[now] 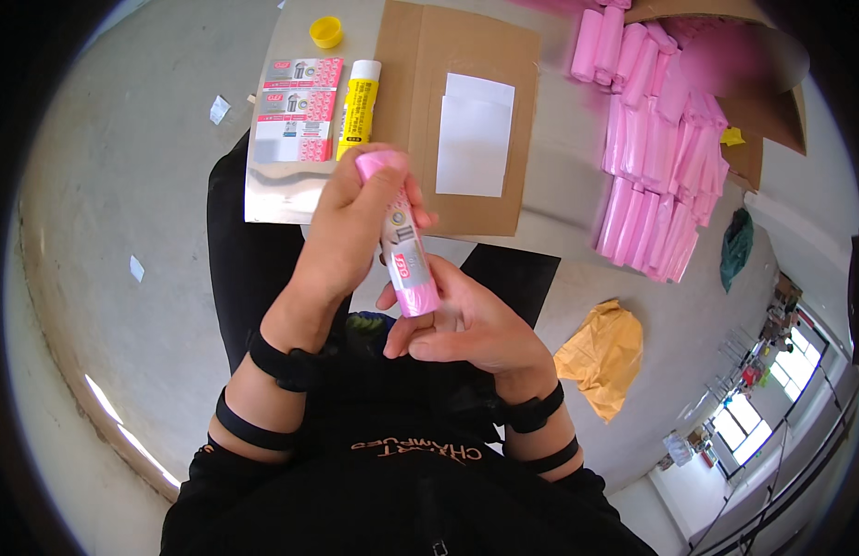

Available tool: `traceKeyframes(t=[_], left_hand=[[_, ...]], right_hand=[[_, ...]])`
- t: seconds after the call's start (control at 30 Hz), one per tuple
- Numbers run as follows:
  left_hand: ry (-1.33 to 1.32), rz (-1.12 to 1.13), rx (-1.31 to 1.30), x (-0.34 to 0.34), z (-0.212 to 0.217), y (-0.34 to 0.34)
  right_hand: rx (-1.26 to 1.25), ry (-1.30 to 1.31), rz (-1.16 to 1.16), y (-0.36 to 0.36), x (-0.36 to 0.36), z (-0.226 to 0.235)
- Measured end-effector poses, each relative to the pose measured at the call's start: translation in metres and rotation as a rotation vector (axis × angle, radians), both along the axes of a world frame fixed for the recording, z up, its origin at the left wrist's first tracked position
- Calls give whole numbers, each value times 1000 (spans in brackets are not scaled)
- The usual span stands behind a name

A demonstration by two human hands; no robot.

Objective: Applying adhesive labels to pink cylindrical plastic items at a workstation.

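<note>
A pink plastic-wrapped roll (427,295) with a grey and pink paper label (403,243) round it slants in front of my body. My left hand (353,208) is closed on its upper part, thumb across the front. At its lower end, my right hand (466,320) has its fingers curled behind and under the roll, with the thumb lower and off it. Past my left hand stands a yellow glue bottle with a white top (359,107), lying along stacks of printed labels (298,109). White paper sheets (476,134) rest on a brown cardboard sheet (406,56).
Many pink rolls (647,139) are heaped at the table's right, by an open cardboard box (786,120). A yellow cap (326,32) sits at the far left of the table (286,195). An orange-yellow bag (604,357) and a green bag (736,248) lie on the floor.
</note>
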State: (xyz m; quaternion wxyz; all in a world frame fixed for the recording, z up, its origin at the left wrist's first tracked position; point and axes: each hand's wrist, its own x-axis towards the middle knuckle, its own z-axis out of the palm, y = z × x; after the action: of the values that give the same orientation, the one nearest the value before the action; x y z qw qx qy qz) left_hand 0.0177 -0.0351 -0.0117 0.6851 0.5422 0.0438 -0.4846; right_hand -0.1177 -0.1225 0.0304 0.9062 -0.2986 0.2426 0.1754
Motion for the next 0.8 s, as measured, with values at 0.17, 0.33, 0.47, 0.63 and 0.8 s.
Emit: traceKeyframes(t=[0.17,0.33,0.47,0.63,0.8], left_hand=[[-66,-40,-39,2,15,-7],[-225,42,129,-7,12,-8],[392,213,41,-1,21,0],[464,292,-57,18,25,-8],[132,284,-151,28,27,9]], right_hand=[[-96,65,-142,2,6,-5],[-328,79,-108,23,9,-5],[-728,-60,60,34,-2,-4],[-500,-26,154,-15,-8,4],[-463,148,-35,-94,22,28]])
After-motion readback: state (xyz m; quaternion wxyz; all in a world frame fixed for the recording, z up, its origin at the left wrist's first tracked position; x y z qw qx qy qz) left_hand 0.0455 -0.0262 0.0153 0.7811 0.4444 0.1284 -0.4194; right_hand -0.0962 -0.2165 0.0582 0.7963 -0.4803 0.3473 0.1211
